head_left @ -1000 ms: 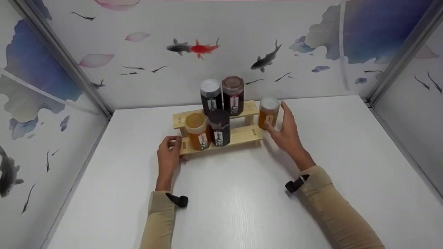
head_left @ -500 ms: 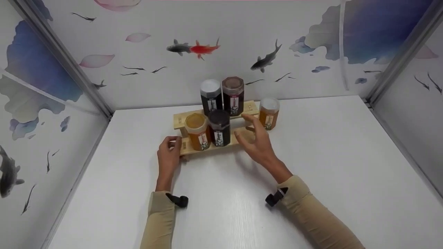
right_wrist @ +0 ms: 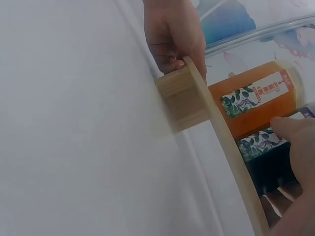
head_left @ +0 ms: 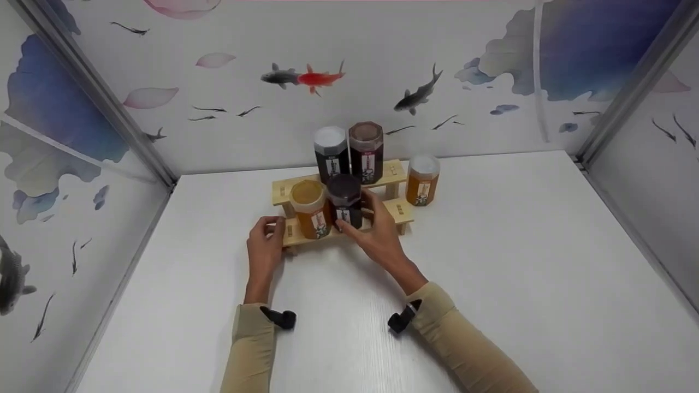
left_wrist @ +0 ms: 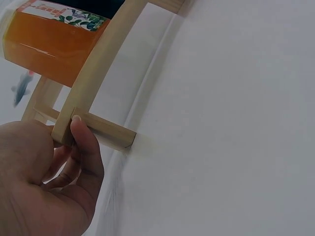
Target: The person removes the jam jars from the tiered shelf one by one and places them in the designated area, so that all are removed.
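Note:
A two-tier wooden rack (head_left: pixel 401 210) stands on the table with jars on both steps. My left hand (head_left: pixel 266 243) pinches the left end of its lower step; the left wrist view shows the fingers and thumb at the corner by the leg. My right hand (head_left: pixel 379 234) grips a dark jar (head_left: pixel 344 197) on the lower step, thumb across its front and fingers round its right side. Just left of that jar is an amber jar (head_left: pixel 309 210), upright. On the upper step stand a white-lidded dark jar (head_left: pixel 330 153) and a brown-lidded dark jar (head_left: pixel 367 153).
Another amber jar (head_left: pixel 422 183) with a pale lid stands on the white table (head_left: pixel 519 234), right of the rack. Behind the table rises a wall (head_left: pixel 229 136) painted with fish and petals. Side panels with metal posts (head_left: pixel 628 87) close in left and right.
My right hand has let go of the amber jar at the right and moved left to the dark jar on the lower step. My left hand stays on the rack's end.

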The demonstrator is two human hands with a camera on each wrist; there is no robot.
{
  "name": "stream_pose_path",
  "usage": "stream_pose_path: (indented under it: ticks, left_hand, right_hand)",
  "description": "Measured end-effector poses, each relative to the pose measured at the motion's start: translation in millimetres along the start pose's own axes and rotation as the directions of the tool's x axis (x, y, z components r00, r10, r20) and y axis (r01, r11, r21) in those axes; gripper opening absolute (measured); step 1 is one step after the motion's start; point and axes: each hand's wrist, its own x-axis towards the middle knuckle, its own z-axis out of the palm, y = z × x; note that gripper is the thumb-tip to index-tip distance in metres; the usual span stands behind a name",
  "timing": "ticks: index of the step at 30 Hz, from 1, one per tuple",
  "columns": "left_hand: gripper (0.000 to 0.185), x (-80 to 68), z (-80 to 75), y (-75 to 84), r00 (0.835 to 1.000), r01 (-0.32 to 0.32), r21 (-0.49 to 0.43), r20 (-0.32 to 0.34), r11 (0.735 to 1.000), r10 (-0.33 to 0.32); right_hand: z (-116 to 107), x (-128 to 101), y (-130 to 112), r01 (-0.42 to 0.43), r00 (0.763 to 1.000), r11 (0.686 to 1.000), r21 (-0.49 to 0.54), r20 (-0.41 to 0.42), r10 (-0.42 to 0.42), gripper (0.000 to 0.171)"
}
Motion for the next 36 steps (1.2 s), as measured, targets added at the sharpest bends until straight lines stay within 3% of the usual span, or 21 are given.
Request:
stream_pose_path:
  ticks: [7, 14, 23, 30, 36]
  left_hand:
    - [0.034, -0.3, -0.1, -0.9, 1.0, 0.016, 0.003, 0.006, 1.0, -0.016]
    - [0.033, -1.9, 2.7, -0.7, 0.998, 0.051, -0.023, 0.031, 0.998, -0.05]
    - [0.033, -1.8, 2.6, -0.5, 0.999, 0.046, -0.011, 0.021, 0.999, -0.046]
    - [0.032, 1.5, -0.1, -1.9, 0.999, 0.033, -0.024, 0.012, 0.999, -0.033]
    - [0.033, 1.3, 0.7, -2.5, 0.999, 0.044, -0.042, 0.028, 0.998, -0.043]
  right_hand:
    - [2, 0, 3, 0.018, 1.0, 0.996, -0.083, -0.009, -0.019, 0.085]
    - [3, -1, 4, -0.019, 0.999, 0.983, -0.18, -0.029, 0.014, 0.089]
    - [-4, -5, 4, 0.003, 0.999, 0.992, -0.123, -0.053, -0.009, 0.083]
    - [-21, -9, 7, 0.018, 0.998, 0.987, -0.161, -0.062, -0.028, 0.076]
    - [-49, -14, 13, 0.012, 0.996, 0.985, -0.171, -0.085, -0.027, 0.075]
